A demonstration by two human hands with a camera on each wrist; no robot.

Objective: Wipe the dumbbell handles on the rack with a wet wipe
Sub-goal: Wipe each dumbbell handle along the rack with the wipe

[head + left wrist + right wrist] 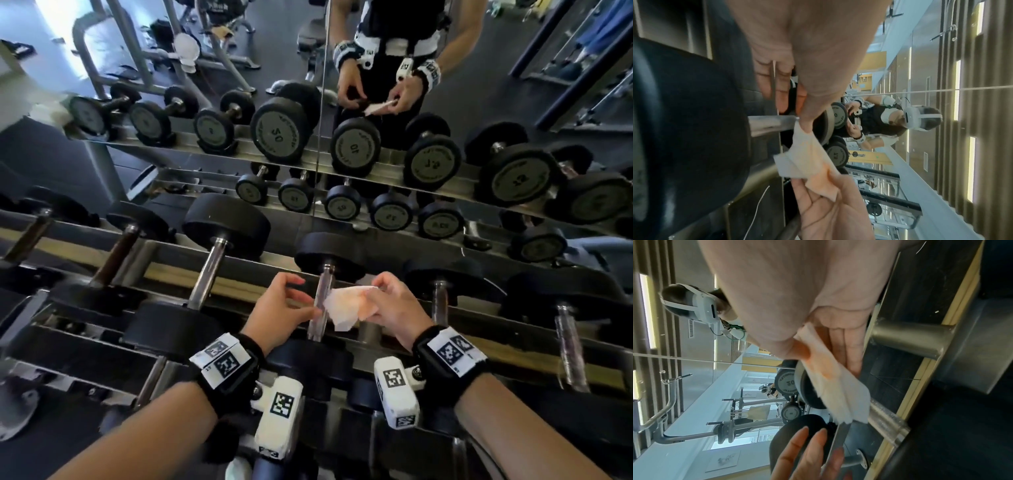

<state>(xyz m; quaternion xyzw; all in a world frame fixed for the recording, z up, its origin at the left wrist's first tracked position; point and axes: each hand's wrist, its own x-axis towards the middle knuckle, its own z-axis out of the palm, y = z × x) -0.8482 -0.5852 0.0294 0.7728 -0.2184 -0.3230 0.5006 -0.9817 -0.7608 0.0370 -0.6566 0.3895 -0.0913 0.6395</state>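
My right hand pinches a crumpled white wet wipe between thumb and fingers. The wipe hangs just right of and over a chrome dumbbell handle on the rack. My left hand hovers left of that handle with its fingers loosely curved and holds nothing. In the left wrist view one fingertip meets the corner of the wipe beside the handle. In the right wrist view the wipe drapes from my right fingers over a knurled handle.
Black dumbbells lie in a row on the rack rail, with handles to the left and right. A wall mirror behind reflects the rack, me and gym machines. More dumbbells sit on the lower tier.
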